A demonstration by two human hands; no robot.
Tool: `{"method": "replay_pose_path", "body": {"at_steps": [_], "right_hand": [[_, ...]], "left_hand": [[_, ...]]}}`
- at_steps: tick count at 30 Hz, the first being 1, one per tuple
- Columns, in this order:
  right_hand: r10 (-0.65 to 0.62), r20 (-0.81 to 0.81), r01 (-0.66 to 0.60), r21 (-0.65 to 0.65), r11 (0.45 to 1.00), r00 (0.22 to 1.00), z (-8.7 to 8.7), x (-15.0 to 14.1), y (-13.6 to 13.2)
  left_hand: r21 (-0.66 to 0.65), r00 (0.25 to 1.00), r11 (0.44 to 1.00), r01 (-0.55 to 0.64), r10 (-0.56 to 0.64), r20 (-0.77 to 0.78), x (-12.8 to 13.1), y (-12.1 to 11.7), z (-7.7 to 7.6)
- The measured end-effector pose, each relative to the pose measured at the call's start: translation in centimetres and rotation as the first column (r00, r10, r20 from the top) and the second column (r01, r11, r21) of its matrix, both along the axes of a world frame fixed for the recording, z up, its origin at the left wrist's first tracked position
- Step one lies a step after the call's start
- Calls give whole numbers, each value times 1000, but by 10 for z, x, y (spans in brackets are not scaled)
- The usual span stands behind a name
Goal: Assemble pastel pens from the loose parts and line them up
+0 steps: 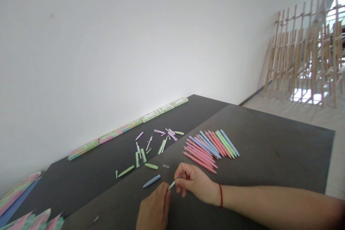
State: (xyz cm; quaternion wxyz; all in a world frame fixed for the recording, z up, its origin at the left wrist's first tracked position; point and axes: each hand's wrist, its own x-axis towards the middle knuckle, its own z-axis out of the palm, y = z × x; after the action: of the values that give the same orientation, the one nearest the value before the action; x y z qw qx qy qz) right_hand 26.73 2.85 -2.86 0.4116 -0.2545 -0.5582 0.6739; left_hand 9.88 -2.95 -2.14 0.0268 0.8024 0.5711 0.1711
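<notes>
My left hand [155,206] is closed near the table's front edge, its fingertips pinching one end of a thin white pen refill [171,185]. The fingers of my right hand [192,181], a red cord round its wrist, are closed on the refill's other end. Small details at that tip are blurred. Just beyond my left hand lies a blue pen barrel [151,181]. A small clear piece [166,166] rests behind it. To the right of these, assembled-looking pens [201,156] in pink, purple, blue and green lie side by side.
Loose green barrels [126,171], white refills [149,143] and purple parts [171,133] are scattered on the dark table [269,151]. Flat boxes [151,115] line the wall. Colourful packs [40,221] sit at the lower left. Wooden easels [304,54] stand beyond the table's right side.
</notes>
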Motion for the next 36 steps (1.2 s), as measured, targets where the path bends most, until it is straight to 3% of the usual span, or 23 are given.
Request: {"method": "replay_pose_path", "body": {"at_steps": [7, 15, 17, 19, 21, 23, 25, 27, 31, 36], "right_hand": [[10, 16, -10, 31, 999, 1000, -8, -3, 3], [89, 70, -92, 36, 995, 994, -17, -7, 14], [55, 156, -70, 90, 993, 986, -18, -3, 16], [-37, 319, -38, 227, 973, 947, -14, 1, 18], [-176, 474, -66, 451, 890, 863, -7, 0, 20], [-299, 560, -186, 650, 737, 773, 1, -8, 23], [-360, 621, -330, 722, 607, 696, 8, -25, 28], [-397, 681, -440, 715, 543, 616, 11, -46, 34], [-399, 710, -470, 692, 548, 580, 11, -75, 39], [-369, 664, -314, 677, 665, 650, 13, -57, 37]], "left_hand": [[-197, 998, 979, -52, 59, 31, 0, -1, -6], [-125, 989, 986, -111, 122, 86, -6, -4, -4], [-133, 980, 981, -138, 155, 122, -16, -8, -1], [-152, 971, 974, -170, 192, 143, -28, -13, 1], [-166, 961, 964, -209, 234, 148, -41, -19, 1], [-161, 953, 960, -228, 254, 165, -51, -22, -1], [-154, 952, 961, -229, 254, 173, -56, -24, -3], [-153, 955, 964, -215, 241, 173, -56, -25, -4], [-157, 961, 967, -201, 225, 161, -53, -26, -3], [-144, 969, 966, -213, 227, 93, -51, -26, 2]]}}
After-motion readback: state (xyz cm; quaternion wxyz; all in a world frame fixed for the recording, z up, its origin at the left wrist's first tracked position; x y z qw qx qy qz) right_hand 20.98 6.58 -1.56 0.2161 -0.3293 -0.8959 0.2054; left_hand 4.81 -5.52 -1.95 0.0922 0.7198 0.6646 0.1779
